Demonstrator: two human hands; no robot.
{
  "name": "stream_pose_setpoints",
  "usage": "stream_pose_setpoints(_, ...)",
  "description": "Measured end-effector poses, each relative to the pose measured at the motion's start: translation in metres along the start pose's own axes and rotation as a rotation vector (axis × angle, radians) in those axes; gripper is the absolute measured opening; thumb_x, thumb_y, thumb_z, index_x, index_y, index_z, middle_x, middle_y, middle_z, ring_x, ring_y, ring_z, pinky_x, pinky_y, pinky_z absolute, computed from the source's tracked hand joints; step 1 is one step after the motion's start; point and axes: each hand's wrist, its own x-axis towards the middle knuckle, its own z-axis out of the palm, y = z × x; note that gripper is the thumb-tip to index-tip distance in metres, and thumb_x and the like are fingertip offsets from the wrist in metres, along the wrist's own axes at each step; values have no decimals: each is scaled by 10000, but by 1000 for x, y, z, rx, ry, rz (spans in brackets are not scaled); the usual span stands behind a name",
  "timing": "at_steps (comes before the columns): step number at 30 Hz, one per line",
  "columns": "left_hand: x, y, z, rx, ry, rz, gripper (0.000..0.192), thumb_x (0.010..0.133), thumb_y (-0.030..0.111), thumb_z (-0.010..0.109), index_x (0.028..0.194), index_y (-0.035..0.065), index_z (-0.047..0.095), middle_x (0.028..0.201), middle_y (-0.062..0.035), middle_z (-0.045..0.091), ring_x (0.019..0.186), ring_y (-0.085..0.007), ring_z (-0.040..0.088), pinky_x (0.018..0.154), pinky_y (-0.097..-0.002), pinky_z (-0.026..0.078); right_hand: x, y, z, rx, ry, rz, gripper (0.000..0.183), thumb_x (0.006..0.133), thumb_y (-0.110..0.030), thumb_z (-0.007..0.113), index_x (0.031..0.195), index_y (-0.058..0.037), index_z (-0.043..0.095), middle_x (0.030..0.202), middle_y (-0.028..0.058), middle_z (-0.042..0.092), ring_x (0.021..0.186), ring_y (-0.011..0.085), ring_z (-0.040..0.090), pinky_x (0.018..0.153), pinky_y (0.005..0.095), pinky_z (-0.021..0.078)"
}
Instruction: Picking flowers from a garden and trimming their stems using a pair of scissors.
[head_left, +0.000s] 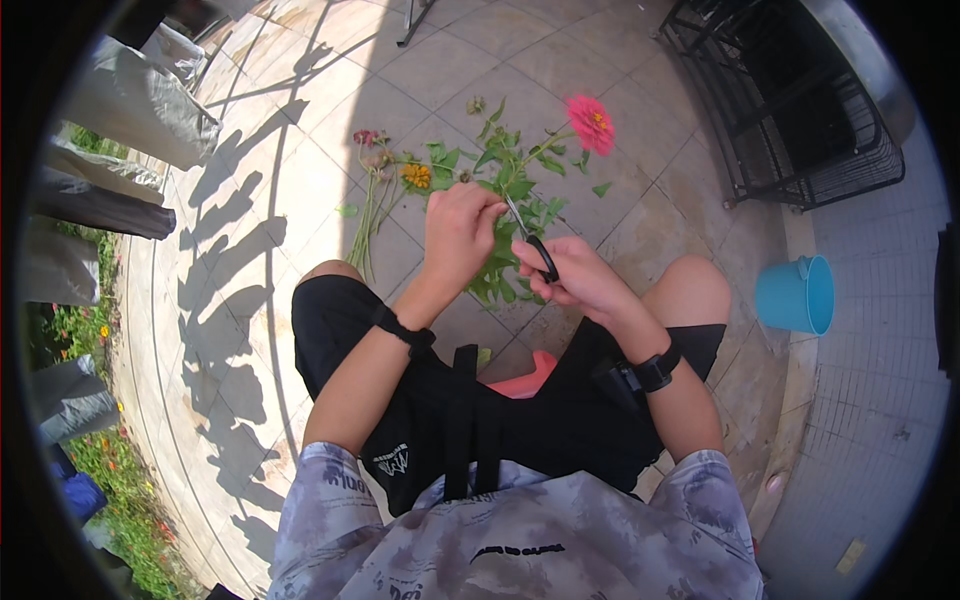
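My left hand (463, 226) pinches the green stem of a pink zinnia flower (591, 124), whose bloom points up and right. In my right hand (566, 274) are black-handled scissors (541, 257), their metal blades against the stem beside my left fingertips. Whether the blades are apart cannot be told. Leafy green cuttings (491, 281) lie on the tiles under and beyond both hands. An orange flower (415, 175) rests left of them, near a bunch of long bare stems (367, 225) with a faded red bloom (365, 137) at its top.
A light blue bucket (780, 295) stands at the right by the wall. Beyond it is a black wire rack (795, 150) on wheels. A pink plastic object (525, 381) shows between my knees. Hanging laundry (142, 105) and a flower bed (124, 502) line the left side.
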Motion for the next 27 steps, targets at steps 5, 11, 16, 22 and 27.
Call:
stream_pose_setpoints(5,0,0,0,-3,6,-2,41,810,98,688,790,74,662,730,-58,594,741,-252,574,717,-367,376,4,5,-2,3,7,-15,446,890,-487,702,754,-73,611,570,-12,553,421,29,424,372,194,232)
stream_pose_setpoints(11,0,-2,0,-106,28,-108,53,834,77,679,814,36,652,755,-86,612,748,-262,588,692,-373,420,2,2,-2,29,49,-28,431,892,-470,707,756,-73,605,571,-20,554,412,27,409,371,197,222)
stream_pose_setpoints(16,2,-8,2,-304,90,-263,61,857,56,674,841,5,647,800,-125,623,751,-260,594,699,-364,457,-3,-6,-7,129,54,-49,446,913,-481,669,790,-57,608,578,-13,549,420,26,407,368,185,212)
stream_pose_setpoints(22,4,-21,2,-252,127,-223,76,832,80,717,851,19,676,844,-105,622,820,-262,575,783,-359,440,-3,-8,-10,-35,86,-27,484,900,-521,659,788,-53,606,602,6,555,448,31,423,386,191,231)
stream_pose_setpoints(27,2,-19,-1,-55,147,-241,120,848,150,744,876,38,710,947,-76,620,957,-247,545,892,-345,414,4,0,-4,-279,125,-65,488,881,-517,688,726,-63,597,588,-9,532,519,57,491,457,231,331)
